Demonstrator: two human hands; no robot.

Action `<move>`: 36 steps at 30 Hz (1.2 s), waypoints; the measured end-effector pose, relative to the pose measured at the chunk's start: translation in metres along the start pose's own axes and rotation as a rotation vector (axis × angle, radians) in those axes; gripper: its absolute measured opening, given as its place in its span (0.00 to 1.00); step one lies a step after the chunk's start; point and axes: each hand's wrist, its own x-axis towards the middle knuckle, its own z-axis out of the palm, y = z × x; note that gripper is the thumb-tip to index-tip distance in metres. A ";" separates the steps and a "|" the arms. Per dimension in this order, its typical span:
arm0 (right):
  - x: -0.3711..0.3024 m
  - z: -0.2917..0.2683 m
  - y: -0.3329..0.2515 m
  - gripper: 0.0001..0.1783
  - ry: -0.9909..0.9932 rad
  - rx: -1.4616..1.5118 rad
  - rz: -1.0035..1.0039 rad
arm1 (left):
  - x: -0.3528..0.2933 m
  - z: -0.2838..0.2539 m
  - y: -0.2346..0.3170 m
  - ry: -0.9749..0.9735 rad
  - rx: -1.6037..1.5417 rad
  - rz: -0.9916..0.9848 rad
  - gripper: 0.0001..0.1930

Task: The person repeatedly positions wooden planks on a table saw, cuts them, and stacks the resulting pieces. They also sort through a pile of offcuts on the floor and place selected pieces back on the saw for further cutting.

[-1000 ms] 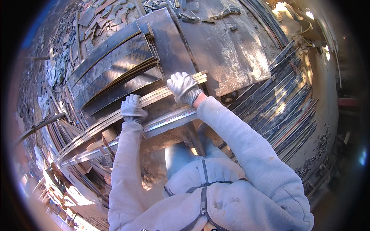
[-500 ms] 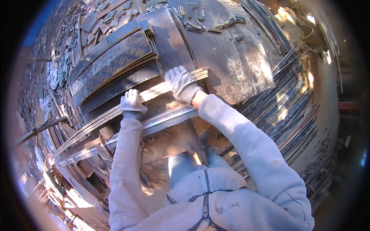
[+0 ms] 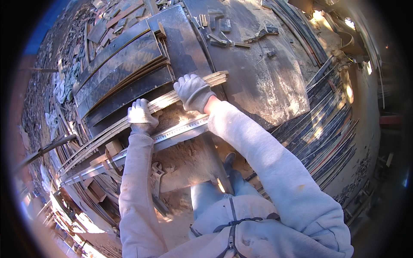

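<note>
A pale grey, soft-napped sweatshirt (image 3: 262, 236) covers the torso, split by a dark zip (image 3: 232, 208). Thin dark straps (image 3: 247, 219) cross near that zip. Left of it runs a long plain sleeve (image 3: 137, 189); the sleeve right of it carries a small tan stain (image 3: 301, 187). Beyond the zip come light-blue trousers (image 3: 202, 195) and a dark shoe (image 3: 230, 159). The whitish left glove (image 3: 140, 112) and right glove (image 3: 190, 88) have grey ribbed cuffs (image 3: 201, 101).

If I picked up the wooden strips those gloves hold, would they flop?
The wooden strips would probably feel stiff together, since several are stacked. Being long and thin, their ends might dip. They may slide apart, as separate edges show.
</note>
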 end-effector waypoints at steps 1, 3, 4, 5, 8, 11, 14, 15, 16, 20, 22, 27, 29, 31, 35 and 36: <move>0.001 0.001 0.000 0.14 0.023 0.002 -0.009 | 0.000 0.000 0.000 -0.024 0.017 -0.015 0.32; 0.001 0.003 0.001 0.15 0.001 0.007 -0.013 | 0.000 0.001 0.000 -0.059 0.029 -0.034 0.33; 0.001 0.004 0.001 0.15 0.037 0.021 -0.025 | 0.000 0.002 0.000 -0.036 0.019 -0.017 0.33; 0.001 0.004 0.002 0.15 0.043 0.029 -0.032 | 0.000 0.003 -0.001 -0.034 0.029 -0.018 0.33; 0.004 0.006 0.004 0.16 0.036 0.029 -0.047 | 0.001 0.005 -0.003 0.020 0.006 0.004 0.34; 0.005 0.005 0.005 0.16 0.070 -0.014 -0.054 | 0.002 0.006 -0.004 0.056 0.003 0.021 0.35; 0.007 0.004 0.005 0.16 0.088 -0.005 -0.064 | 0.002 0.004 -0.005 0.083 -0.017 0.032 0.35; 0.008 0.004 0.006 0.16 0.054 -0.001 -0.061 | 0.002 0.004 -0.005 0.091 -0.021 0.031 0.35; 0.007 0.004 0.005 0.16 0.081 0.003 -0.070 | 0.002 0.004 -0.005 0.094 -0.050 0.026 0.35; 0.008 0.004 0.006 0.15 0.082 -0.012 -0.065 | 0.003 0.004 -0.007 0.195 -0.043 0.086 0.31; 0.008 0.003 0.006 0.15 0.052 0.009 -0.064 | 0.004 0.005 -0.008 0.162 -0.025 0.071 0.30; 0.008 -0.002 0.006 0.15 0.063 -0.001 -0.079 | 0.006 0.007 -0.011 0.169 -0.026 0.090 0.29; 0.008 -0.004 0.005 0.16 0.061 -0.016 -0.074 | 0.007 0.007 -0.012 0.148 -0.032 0.069 0.29; 0.008 -0.004 0.004 0.16 0.044 -0.047 -0.052 | 0.007 0.007 -0.012 0.183 -0.011 0.086 0.29; 0.008 -0.005 0.003 0.17 0.100 -0.056 -0.054 | 0.006 0.008 -0.014 0.182 -0.039 0.080 0.29; 0.009 -0.005 0.003 0.16 0.118 -0.062 -0.055 | 0.007 0.007 -0.014 0.219 -0.022 0.109 0.29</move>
